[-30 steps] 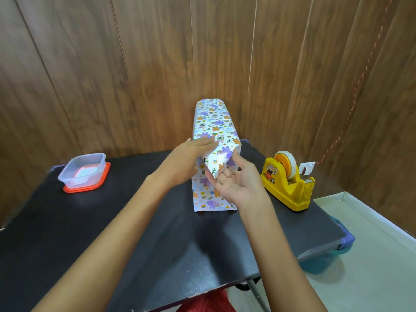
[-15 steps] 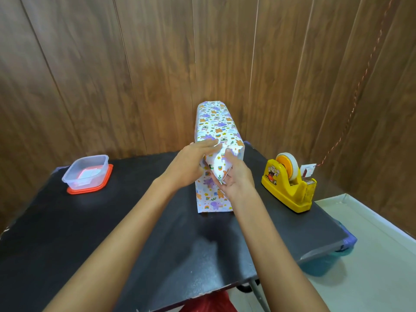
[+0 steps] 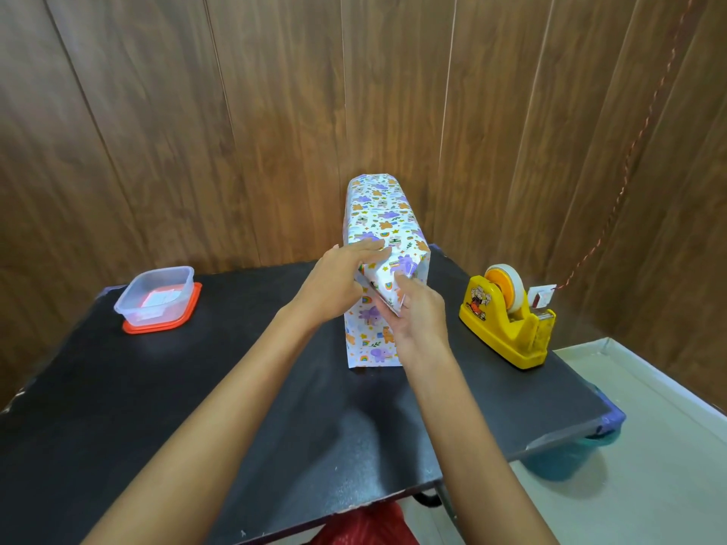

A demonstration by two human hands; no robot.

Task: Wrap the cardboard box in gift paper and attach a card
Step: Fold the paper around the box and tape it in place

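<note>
left grip lies spread flat on the wrapped box; right grip pinches its folded paper flap.

One wrapped box, one tape dispenser, one plastic container; two hands: left hand, right hand.

1. Matt black counter, scuffed pale along its near edge.
2. Behind the counter and along its right side: brown wood-grain wall panels with vertical seams.
3. Right of the counter: pale floor, edged by white skirting at the wall's foot.
4. Above the counter's right end: thin red twisted cord slanting down the panels.
5. Under the counter's right corner: teal bin; under its near edge, a dark metal leg and something red.
6. Soft, even light; faint sheen on the counter.
</note>
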